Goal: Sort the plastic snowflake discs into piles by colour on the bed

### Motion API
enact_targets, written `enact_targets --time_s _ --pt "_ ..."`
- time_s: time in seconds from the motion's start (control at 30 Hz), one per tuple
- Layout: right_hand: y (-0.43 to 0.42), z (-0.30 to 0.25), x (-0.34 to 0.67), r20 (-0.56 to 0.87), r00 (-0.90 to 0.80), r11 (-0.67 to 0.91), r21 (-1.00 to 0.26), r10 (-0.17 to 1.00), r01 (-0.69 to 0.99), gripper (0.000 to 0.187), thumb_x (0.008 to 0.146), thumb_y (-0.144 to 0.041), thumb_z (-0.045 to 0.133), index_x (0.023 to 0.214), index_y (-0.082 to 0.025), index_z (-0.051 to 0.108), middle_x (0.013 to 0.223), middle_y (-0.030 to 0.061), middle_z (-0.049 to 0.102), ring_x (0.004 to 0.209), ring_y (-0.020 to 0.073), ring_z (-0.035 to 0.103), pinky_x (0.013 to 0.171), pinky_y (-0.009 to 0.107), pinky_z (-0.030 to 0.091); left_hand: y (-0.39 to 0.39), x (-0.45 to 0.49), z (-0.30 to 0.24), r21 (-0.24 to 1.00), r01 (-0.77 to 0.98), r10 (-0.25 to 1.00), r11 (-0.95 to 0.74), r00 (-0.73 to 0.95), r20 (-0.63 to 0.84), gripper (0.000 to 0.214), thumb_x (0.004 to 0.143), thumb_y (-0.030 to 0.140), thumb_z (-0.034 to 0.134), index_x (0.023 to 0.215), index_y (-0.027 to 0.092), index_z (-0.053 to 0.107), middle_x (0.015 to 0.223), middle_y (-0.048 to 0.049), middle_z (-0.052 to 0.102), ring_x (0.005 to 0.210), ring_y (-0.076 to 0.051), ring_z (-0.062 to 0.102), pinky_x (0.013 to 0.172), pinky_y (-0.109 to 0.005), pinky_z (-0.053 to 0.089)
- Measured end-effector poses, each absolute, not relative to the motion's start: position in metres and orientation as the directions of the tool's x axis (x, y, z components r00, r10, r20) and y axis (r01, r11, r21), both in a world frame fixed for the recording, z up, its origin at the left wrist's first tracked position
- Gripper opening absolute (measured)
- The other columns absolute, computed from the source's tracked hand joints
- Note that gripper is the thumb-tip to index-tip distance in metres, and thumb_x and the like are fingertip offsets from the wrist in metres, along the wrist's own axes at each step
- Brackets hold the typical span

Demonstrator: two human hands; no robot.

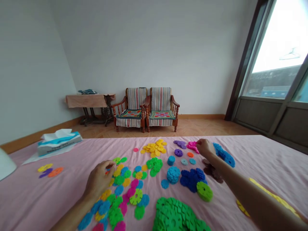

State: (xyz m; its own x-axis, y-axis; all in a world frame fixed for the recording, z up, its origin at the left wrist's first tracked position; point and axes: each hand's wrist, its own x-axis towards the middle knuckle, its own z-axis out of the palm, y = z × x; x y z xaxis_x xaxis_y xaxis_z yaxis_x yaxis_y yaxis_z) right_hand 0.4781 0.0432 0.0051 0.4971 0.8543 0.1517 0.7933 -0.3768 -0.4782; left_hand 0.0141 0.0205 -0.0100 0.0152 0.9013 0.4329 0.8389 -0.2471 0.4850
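Note:
My left hand [100,178] is over the left side of a mixed scatter of notched plastic discs, its fingers curled together. A speck of red shows by the fingertips, and what they hold is hidden. Green discs [119,160] and yellow discs [117,172] lie just beside that hand. Farther off, my right hand [206,148] is closed at the edge of a small pile of pink discs [192,146], fingertips touching it. Whether a disc is pinched there cannot be seen. Under the right forearm lie brown discs [213,171], partly covered, with a curved row of blue discs [225,155] beyond.
Sorted piles hold yellow discs [155,147], dark blue discs [192,179], light blue discs [173,175] and a large green heap [176,216] on the pink cloth [260,157]. A tissue box [60,142] stands at left. Two wooden chairs [161,118] are beyond the table.

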Motion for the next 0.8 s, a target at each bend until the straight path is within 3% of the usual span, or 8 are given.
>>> enact_targets --time_s 0.2,0.4,0.57,0.8 --pt "0.038 0.002 0.481 0.15 0.532 -0.419 -0.457 0.833 0.785 0.025 0.09 -0.033 0.056 0.107 -0.016 0.059 0.108 0.0053 0.062 0.091 0.0167 0.062 0.078 0.035 0.052 0.023 0.015 -0.014 0.567 0.804 0.946 -0.181 -0.016 0.324 0.024 0.079 0.042 0.05 0.078 0.022 0.064 0.08 0.0 0.072 0.077 -0.02 0.066 0.069 -0.024 0.048" --pt "0.01 0.017 0.455 0.323 0.404 -0.227 -0.468 0.856 0.854 0.021 0.09 -0.024 0.047 0.093 -0.014 0.065 0.084 0.0083 0.068 0.079 0.0192 0.063 0.069 0.029 0.045 0.025 0.013 -0.015 0.673 0.723 0.954 -0.157 -0.064 0.292 0.027 0.075 0.044 0.053 0.075 0.02 0.065 0.072 0.0002 0.071 0.074 -0.02 0.066 0.064 -0.022 0.047" --pt "-0.019 0.03 0.388 0.43 0.079 0.134 -0.444 0.899 0.886 0.021 0.088 -0.022 0.044 0.087 -0.017 0.065 0.078 0.0039 0.068 0.071 0.0156 0.061 0.065 0.024 0.041 0.026 0.013 -0.018 0.752 0.639 0.957 -0.163 -0.081 0.277 0.032 0.072 0.047 0.055 0.076 0.017 0.066 0.075 -0.0014 0.071 0.076 -0.02 0.065 0.067 -0.023 0.048" --pt "-0.054 0.023 0.292 0.363 -0.445 0.559 -0.326 0.819 0.763 0.014 0.083 -0.015 0.053 0.083 -0.019 0.066 0.079 0.0015 0.066 0.077 0.0137 0.06 0.068 0.021 0.042 0.029 0.012 -0.024 0.806 0.57 0.961 -0.161 -0.096 0.26 0.032 0.068 0.046 0.058 0.074 0.016 0.066 0.073 -0.0031 0.071 0.074 -0.022 0.064 0.063 -0.024 0.047"
